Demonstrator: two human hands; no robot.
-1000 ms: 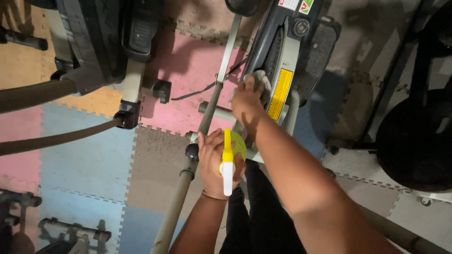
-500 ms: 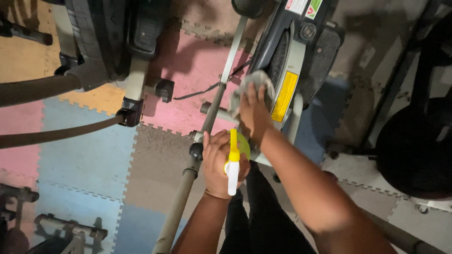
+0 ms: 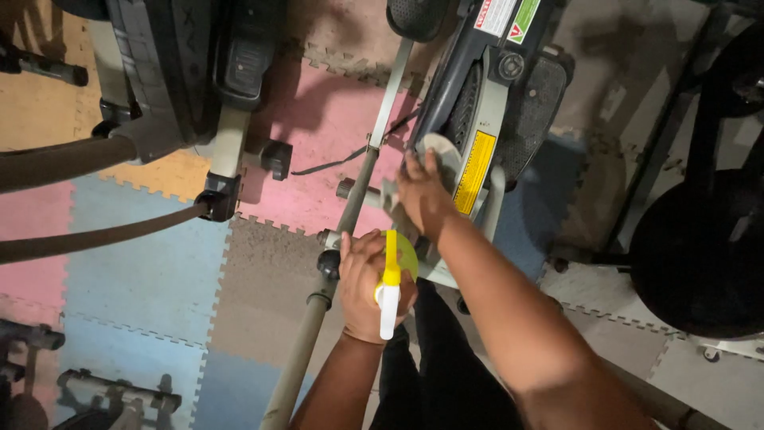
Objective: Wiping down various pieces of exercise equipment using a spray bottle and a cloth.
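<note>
Two hands at an exercise machine: spray bottle in the left, cloth under the right.

Left of frame, foam puzzle floor mats (image 3: 151, 271) in pink, blue and tan, matte and scuffed, toothed edges interlocked; a long padded handlebar (image 3: 306, 342) runs up beside the left hand (image 3: 368, 288); that hand is closed round the neck of a spray bottle (image 3: 390, 275), yellow-green body, yellow and white trigger head; hard smooth plastic, likely light, could slip if wet, best held at the neck as here; right hand (image 3: 423, 197) lies flat, fingers spread, pressing a pale cloth (image 3: 439, 151) against the machine's grey housing (image 3: 497, 87); cloth soft and limp, bunches easily, wants a palm-down hold; housing rigid, glossy, beside a yellow label (image 3: 474, 171); far right, a dark round weight plate (image 3: 700, 247), probably heavy.
</note>
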